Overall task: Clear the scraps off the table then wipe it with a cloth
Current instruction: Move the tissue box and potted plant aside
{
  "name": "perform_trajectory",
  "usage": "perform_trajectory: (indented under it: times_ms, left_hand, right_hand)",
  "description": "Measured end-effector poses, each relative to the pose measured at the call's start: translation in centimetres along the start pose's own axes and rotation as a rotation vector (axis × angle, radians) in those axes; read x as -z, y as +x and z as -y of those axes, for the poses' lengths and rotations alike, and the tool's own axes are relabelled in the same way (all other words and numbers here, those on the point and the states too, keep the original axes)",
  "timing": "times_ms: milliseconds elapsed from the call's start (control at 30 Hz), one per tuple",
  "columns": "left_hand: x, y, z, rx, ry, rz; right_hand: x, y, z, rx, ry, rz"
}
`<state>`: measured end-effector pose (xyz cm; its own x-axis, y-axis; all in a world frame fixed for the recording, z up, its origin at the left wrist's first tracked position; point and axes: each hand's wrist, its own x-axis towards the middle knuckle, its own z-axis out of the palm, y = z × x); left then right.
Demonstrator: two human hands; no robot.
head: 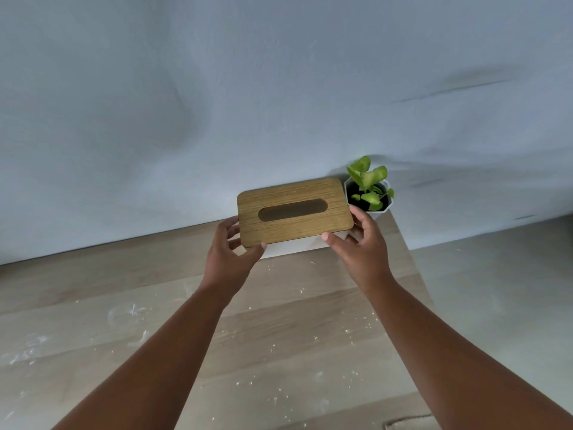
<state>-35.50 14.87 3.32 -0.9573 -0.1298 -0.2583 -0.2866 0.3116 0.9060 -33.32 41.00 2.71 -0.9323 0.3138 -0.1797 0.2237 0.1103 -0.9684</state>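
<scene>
Wood-lidded tissue box (294,212), white body, 1 oval slot in the lid; stands at the far edge of the table (93,305), against the pale backdrop, long axis running left to right across my view.

Left hand (231,252): at the box's left short end, thumb on the near left corner of the lid, fingers curled round the left edge. It grips the box.

Right hand (361,240): at the right short end, thumb on the near right corner, fingers wrapped round the far side. It grips too. Both hands are equally close, 1 at each end, so I judge the box is meant to travel as a 2-handed lift; whether its base is touching the table I cannot tell.

Potted plant (370,192): small, green-leaved, white faceted pot, just beside the box's far right corner and close to my right fingers. A move to the right risks knocking it.

Scraps (269,346): pale crumbs and powdery smears scattered over the near and middle table, between my forearms and to the left. None cleared yet, by my reckoning. No cloth in sight.
</scene>
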Motion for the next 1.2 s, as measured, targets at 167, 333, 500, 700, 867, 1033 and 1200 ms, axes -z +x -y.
perform_trajectory:
  times_ms: [167, 333, 500, 700, 867, 1033, 1200]
  left_hand:
    - [-0.8, -0.2, -0.2, 0.003, -0.012, -0.003]
    - [-1.1, -0.3, -0.2, 0.01, -0.019, -0.013]
    - [-1.3, -0.4, -0.2, 0.009, -0.025, -0.019]
    - [-1.3, -0.6, -0.4, 0.015, -0.027, -0.028]
    - [-1.2, -0.7, -0.7, 0.022, -0.014, -0.038]
    - [-1.0, -1.3, -1.1, 0.024, -0.041, -0.058]
    - [0.1, -3.3, -1.6, 0.028, -0.136, -0.036]
  right_hand:
    - [-0.2, 0.2, -0.2, 0.015, -0.06, -0.012]
    - [-0.2, 0.2, -0.3, 0.014, -0.09, -0.002]
    - [-0.1, 0.3, -0.4, 0.009, -0.109, 0.016]
    - [0.2, 0.5, -0.4, 0.003, -0.067, 0.029]
    - [0.4, 0.8, -0.4, -0.004, -0.057, 0.028]
    - [0.9, 0.6, 0.0, 0.001, -0.046, 0.003]
    - [1.7, -1.0, 0.6, 0.003, -0.088, 0.013]
